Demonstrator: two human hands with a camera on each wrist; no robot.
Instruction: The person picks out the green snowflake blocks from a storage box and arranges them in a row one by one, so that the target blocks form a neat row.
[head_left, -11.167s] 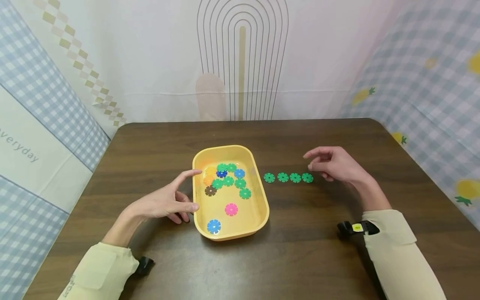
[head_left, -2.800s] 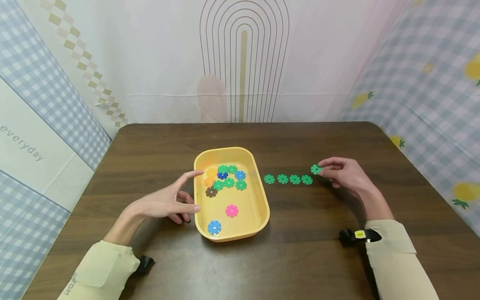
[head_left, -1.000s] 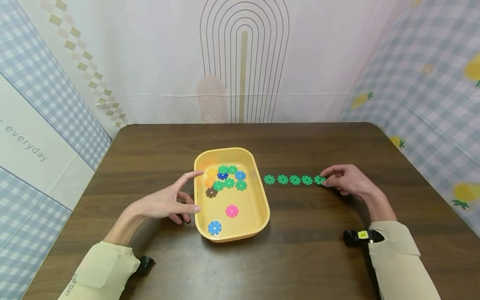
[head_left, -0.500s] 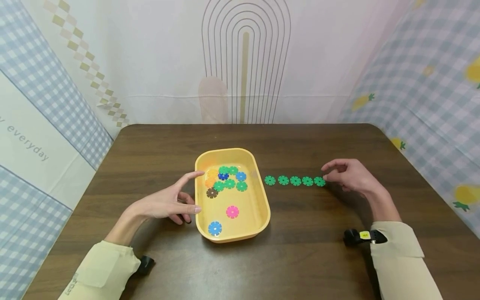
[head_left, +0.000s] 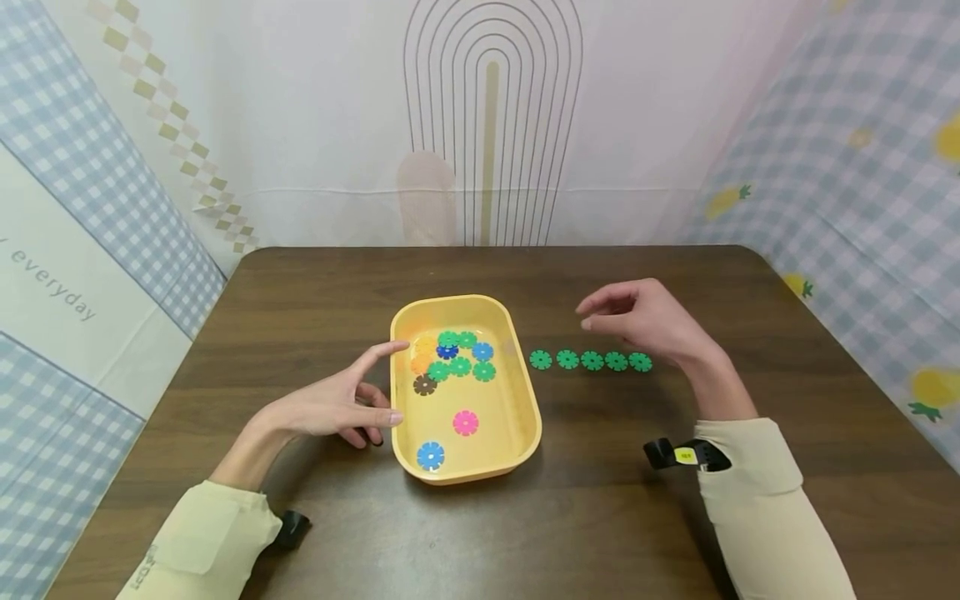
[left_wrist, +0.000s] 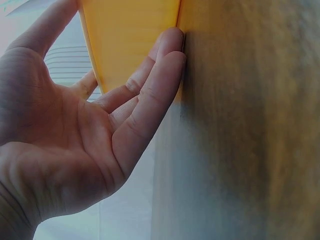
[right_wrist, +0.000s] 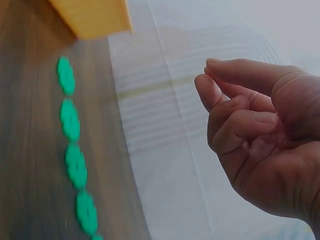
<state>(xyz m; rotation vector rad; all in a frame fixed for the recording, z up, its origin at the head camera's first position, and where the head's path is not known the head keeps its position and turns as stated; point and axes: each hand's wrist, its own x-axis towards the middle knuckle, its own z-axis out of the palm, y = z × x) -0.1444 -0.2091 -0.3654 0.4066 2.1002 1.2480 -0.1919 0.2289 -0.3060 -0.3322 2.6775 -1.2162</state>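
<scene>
in the middle of the head view, a yellow tray (head_left: 491,446) sits on a brown wooden table (head_left: 592,533). the left hand (head_left: 322,404) reaches in from the lower left of the frame, its thumb and forefinger spread well apart and touching the tray's left rim; the other fingers lie loosely bent by the outer wall, as the left wrist view shows.

just right of the tray, five green discs (head_left: 588,362) lie flat on the table in a straight row across the frame, close beside one another. the right hand (head_left: 656,325) hangs above the right half of that row, apart from it; its thumb and forefinger tips are close together with a narrow gap between them, and the other fingers are loosely curled.

in the upper part of the tray are more green pieces (head_left: 460,367), a dark blue piece (head_left: 447,353), a light blue one (head_left: 482,352) and some orange ones (head_left: 422,363), with a brown piece (head_left: 424,385) just below them. a pink piece (head_left: 466,422) lies lower down, and a larger-looking blue piece (head_left: 431,456) near the tray's lower left corner.
</scene>
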